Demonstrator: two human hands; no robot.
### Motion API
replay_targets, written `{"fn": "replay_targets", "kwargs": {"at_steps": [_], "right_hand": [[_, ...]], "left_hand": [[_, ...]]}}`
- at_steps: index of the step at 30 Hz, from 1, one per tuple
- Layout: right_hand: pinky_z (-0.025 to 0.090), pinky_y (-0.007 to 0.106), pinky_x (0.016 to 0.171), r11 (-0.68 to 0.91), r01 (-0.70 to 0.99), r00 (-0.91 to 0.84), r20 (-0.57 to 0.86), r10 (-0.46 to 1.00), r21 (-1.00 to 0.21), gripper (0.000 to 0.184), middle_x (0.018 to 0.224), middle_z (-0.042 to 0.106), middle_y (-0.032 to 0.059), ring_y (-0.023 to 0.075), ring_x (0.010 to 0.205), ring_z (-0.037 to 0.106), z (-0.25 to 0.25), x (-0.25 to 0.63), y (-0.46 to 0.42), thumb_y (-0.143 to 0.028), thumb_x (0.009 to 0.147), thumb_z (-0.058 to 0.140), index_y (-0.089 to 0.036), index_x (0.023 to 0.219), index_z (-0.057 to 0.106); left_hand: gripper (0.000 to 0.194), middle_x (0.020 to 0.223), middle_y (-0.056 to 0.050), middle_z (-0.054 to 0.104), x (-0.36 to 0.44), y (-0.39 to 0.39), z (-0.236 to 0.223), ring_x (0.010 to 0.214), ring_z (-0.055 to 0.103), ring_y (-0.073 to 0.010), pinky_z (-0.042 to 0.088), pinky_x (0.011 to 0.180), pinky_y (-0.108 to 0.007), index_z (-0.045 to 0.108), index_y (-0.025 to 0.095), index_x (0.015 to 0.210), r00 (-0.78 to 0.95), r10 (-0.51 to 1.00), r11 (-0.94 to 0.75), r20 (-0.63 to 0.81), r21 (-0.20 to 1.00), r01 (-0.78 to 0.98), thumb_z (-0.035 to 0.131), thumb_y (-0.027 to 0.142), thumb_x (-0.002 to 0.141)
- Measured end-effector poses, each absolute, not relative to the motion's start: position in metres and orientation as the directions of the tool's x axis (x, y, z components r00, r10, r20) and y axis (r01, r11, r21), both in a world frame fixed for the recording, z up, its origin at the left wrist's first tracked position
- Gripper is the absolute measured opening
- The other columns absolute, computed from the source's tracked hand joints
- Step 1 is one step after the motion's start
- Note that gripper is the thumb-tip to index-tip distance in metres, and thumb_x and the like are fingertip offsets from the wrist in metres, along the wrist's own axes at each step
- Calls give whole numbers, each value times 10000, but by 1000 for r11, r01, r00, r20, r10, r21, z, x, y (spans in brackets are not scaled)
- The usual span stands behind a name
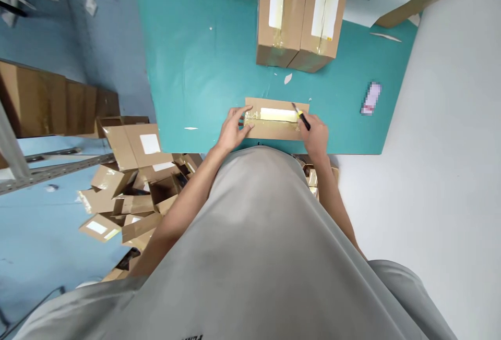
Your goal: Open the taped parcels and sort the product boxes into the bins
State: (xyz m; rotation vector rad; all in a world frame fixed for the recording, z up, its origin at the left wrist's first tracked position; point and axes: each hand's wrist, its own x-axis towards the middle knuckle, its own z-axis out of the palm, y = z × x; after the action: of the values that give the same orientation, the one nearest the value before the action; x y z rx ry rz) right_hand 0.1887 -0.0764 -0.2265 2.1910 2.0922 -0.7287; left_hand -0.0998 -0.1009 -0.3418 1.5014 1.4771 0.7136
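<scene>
Near the front edge of the green table lies a taped cardboard box (274, 130) with a white label (278, 114) along its top. My left hand (234, 129) grips its left end, thumb at the near side and fingers at the far side. In my right hand (315, 136) is a box cutter (303, 120) with a black and yellow handle, wrapped by the fingers. Its blade points away from me, over the right end of the label. A dark line runs along the label's near edge.
Two taller taped boxes (299, 14) stand at the back of the green table (195, 58). A blurred pink object (371, 98) lies to the right, and paper scraps (288, 79) are scattered about. Opened cartons (133, 194) pile up on the floor at left, by a metal rack (58, 170).
</scene>
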Motion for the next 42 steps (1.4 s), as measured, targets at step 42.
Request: {"fn": "replay_targets", "kwargs": {"at_steps": [42], "right_hand": [[444, 407, 885, 357, 925, -177, -687, 705, 128, 421, 1328, 740, 261, 345, 1107, 753, -187, 257, -44, -204, 1132, 496, -162, 1466, 750]], "left_hand": [[694, 1552, -147, 652, -93, -100, -370, 1179, 707, -268, 670, 945, -385, 710, 270, 1509, 6, 965, 254, -262, 942, 221, 856, 606, 919]]}}
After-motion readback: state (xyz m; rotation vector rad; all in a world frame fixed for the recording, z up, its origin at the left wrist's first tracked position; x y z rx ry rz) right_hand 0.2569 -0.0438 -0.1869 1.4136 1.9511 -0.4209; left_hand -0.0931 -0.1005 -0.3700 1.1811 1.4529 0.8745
